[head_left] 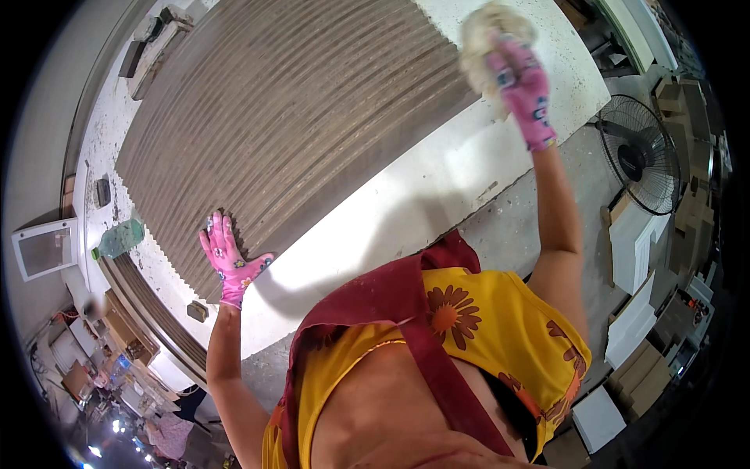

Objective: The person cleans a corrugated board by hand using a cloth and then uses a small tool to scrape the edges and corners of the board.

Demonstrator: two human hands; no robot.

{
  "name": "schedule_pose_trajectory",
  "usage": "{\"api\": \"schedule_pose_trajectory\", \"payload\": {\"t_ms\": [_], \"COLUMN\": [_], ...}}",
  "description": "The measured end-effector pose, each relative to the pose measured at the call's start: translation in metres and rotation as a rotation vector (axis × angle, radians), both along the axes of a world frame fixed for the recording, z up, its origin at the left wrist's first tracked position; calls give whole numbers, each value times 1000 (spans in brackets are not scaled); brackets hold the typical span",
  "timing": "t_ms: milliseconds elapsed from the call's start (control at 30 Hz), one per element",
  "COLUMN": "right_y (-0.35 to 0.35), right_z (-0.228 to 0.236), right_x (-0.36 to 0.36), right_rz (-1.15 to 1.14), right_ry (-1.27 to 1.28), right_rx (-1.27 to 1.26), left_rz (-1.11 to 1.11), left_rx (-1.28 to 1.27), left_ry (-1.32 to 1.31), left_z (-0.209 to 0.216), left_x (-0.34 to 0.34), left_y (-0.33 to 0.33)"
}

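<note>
A large grey-brown ribbed panel point(297, 117) lies on a white worktable point(375, 227). At the panel's near left corner rests my left hand point(228, 259) in a pink flowered glove, its fingers spread flat on the ribs and nothing held. Out at the far right, my right hand point(525, 90), gloved the same way, grips a fluffy cream-coloured cloth or fleece pad point(488, 43). The pad is smeared by motion and sits beside the panel's right end, over the white tabletop. Part of it is hidden behind the fingers.
A green plastic bottle point(121, 238) lies on the table's left side, near a small dark block point(103, 192). Wooden and dark blocks point(156, 55) sit at the far left. A black fan point(637, 154) stands beyond the table's right edge, with cardboard and white boxes point(631, 320) on the floor.
</note>
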State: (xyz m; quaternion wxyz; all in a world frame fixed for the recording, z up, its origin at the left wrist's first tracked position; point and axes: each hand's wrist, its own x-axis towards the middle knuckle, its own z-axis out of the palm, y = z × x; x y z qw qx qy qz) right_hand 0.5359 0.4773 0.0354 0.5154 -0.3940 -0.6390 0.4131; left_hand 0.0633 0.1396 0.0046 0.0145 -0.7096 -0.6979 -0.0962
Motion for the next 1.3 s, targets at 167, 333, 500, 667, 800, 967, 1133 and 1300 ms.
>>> {"api": "schedule_pose_trajectory", "payload": {"t_ms": [167, 333, 500, 667, 800, 967, 1133, 1300], "right_y": [-21, -19, -89, -204, -231, -213, -192, -204], "right_z": [-34, -44, -19, -46, -54, -46, -30, -35], "right_x": [-36, -31, -38, -102, -118, -91, -92, -92], "right_rz": [-195, -137, 355, 777, 833, 596, 509, 544], "right_ry": [-1085, -698, 63, -803, -754, -787, -744, -702], "right_rx": [165, 23, -390, 302, 236, 316, 375, 426], "left_rz": [0, 3, 16, 110, 328, 829, 1255, 1532], "left_rx": [18, 20, 8, -8, 133, 549, 1025, 569], "left_ry": [-18, -30, -4, 51, -93, -297, -682, -480], "left_z": [-6, -1, 4, -4, -5, -3, -24, -77], "left_x": [0, 0, 3, 6, 19, 21, -7, -71], "left_y": [-1, -1, -2, -13, -47, -108, -214, -309]}}
